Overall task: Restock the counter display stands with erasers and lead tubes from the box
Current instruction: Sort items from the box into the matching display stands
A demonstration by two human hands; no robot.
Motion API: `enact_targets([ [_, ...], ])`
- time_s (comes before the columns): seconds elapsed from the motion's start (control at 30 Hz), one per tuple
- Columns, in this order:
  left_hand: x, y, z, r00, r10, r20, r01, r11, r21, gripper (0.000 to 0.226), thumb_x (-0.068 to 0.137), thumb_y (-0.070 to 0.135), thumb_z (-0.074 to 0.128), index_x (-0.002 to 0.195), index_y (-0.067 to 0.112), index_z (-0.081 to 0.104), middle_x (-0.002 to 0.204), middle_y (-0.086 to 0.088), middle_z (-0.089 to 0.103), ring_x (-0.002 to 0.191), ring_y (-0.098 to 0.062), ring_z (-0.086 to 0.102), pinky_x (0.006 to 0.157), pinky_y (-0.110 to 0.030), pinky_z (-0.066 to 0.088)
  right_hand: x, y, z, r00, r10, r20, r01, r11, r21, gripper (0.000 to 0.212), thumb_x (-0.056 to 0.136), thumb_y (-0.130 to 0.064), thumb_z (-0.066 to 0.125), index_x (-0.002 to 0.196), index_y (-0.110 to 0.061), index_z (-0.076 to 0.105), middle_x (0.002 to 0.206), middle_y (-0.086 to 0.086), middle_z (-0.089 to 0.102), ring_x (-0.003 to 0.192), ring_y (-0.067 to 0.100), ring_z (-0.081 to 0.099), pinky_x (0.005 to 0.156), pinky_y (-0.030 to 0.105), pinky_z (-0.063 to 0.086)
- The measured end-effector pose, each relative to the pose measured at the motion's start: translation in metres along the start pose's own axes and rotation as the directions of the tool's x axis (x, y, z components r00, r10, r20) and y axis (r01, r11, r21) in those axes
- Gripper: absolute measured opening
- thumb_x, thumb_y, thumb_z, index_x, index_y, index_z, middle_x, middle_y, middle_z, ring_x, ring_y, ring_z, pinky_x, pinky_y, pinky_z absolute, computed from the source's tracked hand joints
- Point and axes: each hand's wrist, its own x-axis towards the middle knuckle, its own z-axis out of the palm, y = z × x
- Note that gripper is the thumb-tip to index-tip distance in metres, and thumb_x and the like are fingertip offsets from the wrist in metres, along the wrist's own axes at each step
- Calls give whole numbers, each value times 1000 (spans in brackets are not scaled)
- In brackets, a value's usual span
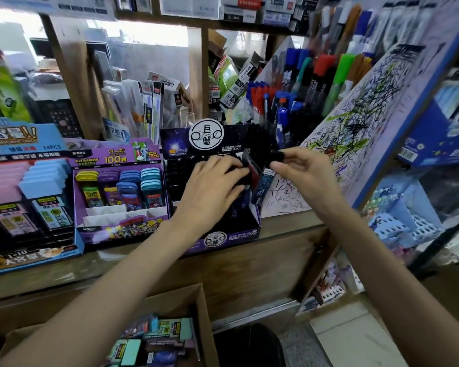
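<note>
So the person is mid-restock on the dark stand (252, 227), which sits dead ahead at 12 o'clock on the counter (281, 250). The right hand (306, 172) has thumb and forefinger closed in a tight pinch on the black cap end of what looks like a dark lead tube (260, 188), which hangs down towards 7 o'clock from the fingertips, right over the stand's right wall. The left hand (214, 188) lies palm-down on the rows of black tubes already in the stand, fingers bent over them. Whether it's actually gripping one or just holding the row back can't be told from this angle (the fingertips are buried in black-on-black). For this step, the smart move is probably to let the left hand keep the row parted, swing the tube upright before lowering it, and feed it bottom-first into the gap rather than poking it in at a slant, since a slanted tube could snag on the wall or tip its neighbours. A pinch on the cap alone looks a bit risky if the cap is loose. The box (203, 313) of stock is down at 6 o'clock on the floor side, with erasers (167, 328) and more tubes showing in it. The purple stand (122, 230) at 10 o'clock has bare white rows in front, so there's plenty left to do.
</note>
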Motion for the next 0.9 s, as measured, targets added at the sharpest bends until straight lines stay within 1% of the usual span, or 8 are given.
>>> enact_targets([
  [0.1, 0, -5, 8, 998, 29, 48, -32, 998, 61, 35, 92, 27, 56, 126, 18, 59, 124, 0, 57, 118, -23, 47, 94, -35, 31, 1, 12, 9, 1000, -11, 0, 11, 1000, 18, 20, 82, 0, 67, 87, -19, 66, 75, -9, 66, 66, -6, 62, 63, 9, 47],
  [0.23, -7, -13, 8, 999, 34, -6, -34, 999, 23, 30, 89, 20, 62, 118, 13, 64, 110, -4, 62, 102, -27, 55, 82, -36, 39, 6, 24, 13, 998, -24, 53, 24, 1000, -5, 19, 82, -1, 67, 90, -18, 66, 76, -8, 65, 66, -5, 62, 66, 10, 49],
  [0.37, -2, -11, 7, 998, -39, -43, 39, 999, -2, 24, 89, 17, 61, 113, 14, 67, 102, -4, 62, 94, -26, 56, 73, -27, 31, 11, 34, 22, 988, -1, 157, 12, 998, -65, 20, 82, -4, 68, 94, -20, 65, 81, -7, 66, 74, 4, 65, 74, 21, 54],
  [0.47, -1, -9, 10, 990, -111, -83, 112, 994, 5, 26, 86, 19, 67, 109, 10, 64, 104, -7, 59, 92, -26, 57, 74, -32, 40, 13, 38, 25, 988, 7, 156, 4, 998, -67, 20, 82, -6, 68, 94, -22, 64, 82, -4, 64, 76, 15, 65, 74, 31, 55],
  [0.63, -5, -8, 12, 987, -128, -93, 132, 990, 40, 20, 86, 23, 66, 103, 11, 65, 98, -4, 62, 88, -26, 56, 75, -32, 38, 8, 40, 29, 987, -45, 157, 52, 998, -41, 23, 83, -5, 68, 97, -22, 60, 82, -8, 61, 74, 10, 65, 72, 19, 54],
  [0.73, -7, -11, 10, 995, -64, -72, 66, 997, 31, 21, 87, 17, 64, 107, 11, 67, 100, -5, 63, 88, -27, 58, 72, -31, 37, 5, 44, 30, 985, -4, 171, 18, 997, -79, 23, 85, -7, 66, 102, -19, 57, 82, -7, 60, 76, 13, 66, 73, 21, 54],
  [0.83, -9, -12, 9, 996, -50, -72, 53, 998, 37, 22, 87, 16, 65, 108, 10, 67, 101, -6, 64, 87, -27, 58, 71, -32, 39, 0, 48, 35, 985, -113, 132, 145, 953, -265, 25, 85, -11, 67, 109, -11, 59, 83, -7, 58, 74, 8, 60, 70, 19, 50],
  [0.9, -9, -12, 10, 996, -51, -74, 54, 998, 33, 21, 87, 15, 65, 107, 10, 67, 100, -6, 64, 86, -27, 59, 70, -33, 40, -4, 52, 40, 952, -276, 133, 306, 834, -459, 28, 85, -13, 67, 112, -5, 62, 97, 5, 58, 86, 13, 57, 74, 23, 48],
])
